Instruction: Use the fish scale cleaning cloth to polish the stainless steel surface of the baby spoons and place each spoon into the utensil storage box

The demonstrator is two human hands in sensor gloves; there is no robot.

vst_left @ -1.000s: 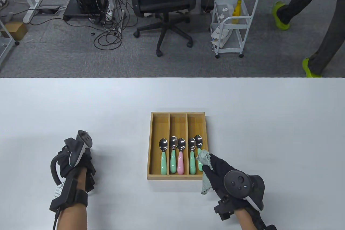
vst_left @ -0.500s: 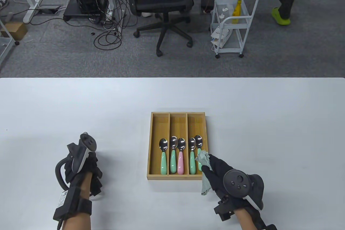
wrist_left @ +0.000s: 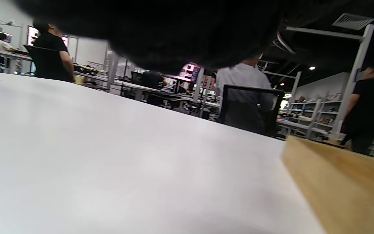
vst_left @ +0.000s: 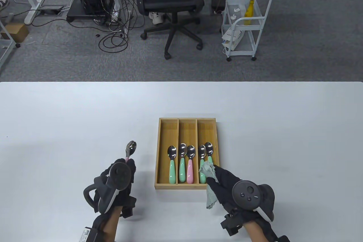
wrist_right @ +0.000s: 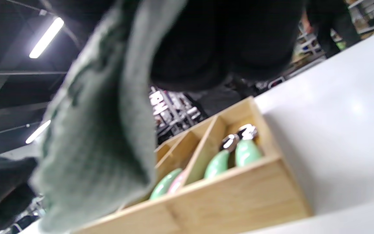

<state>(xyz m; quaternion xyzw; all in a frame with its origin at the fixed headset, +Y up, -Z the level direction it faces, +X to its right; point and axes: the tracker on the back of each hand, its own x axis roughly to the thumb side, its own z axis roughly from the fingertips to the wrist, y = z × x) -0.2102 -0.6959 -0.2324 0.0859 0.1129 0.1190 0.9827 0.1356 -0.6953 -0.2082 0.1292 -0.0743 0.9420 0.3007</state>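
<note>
A wooden three-slot storage box (vst_left: 166, 122) (wrist_right: 239, 198) (wrist_left: 342, 182) sits mid-table with several baby spoons (vst_left: 190, 162) (wrist_right: 247, 151) lying in it, green and pink handles toward me. My left hand (vst_left: 129, 165) grips a pink-handled spoon (vst_left: 130, 147) just left of the box, its steel bowl pointing away. My right hand (vst_left: 215, 172) holds the grey-green cleaning cloth (vst_left: 209, 181) (wrist_right: 102, 130) over the box's near right corner. In the left wrist view the glove fills the top and the spoon is hidden.
The white table (vst_left: 283, 128) stretches wide on both sides of the box. Beyond its far edge stand an office chair (vst_left: 173, 0), a white trolley (vst_left: 244, 26) and cables on the floor. People stand in the background of the wrist views.
My left hand has moved right toward the box and now shows a pink-handled spoon in its grip. The right hand with the cloth shifted slightly left. A walking person left the table view.
</note>
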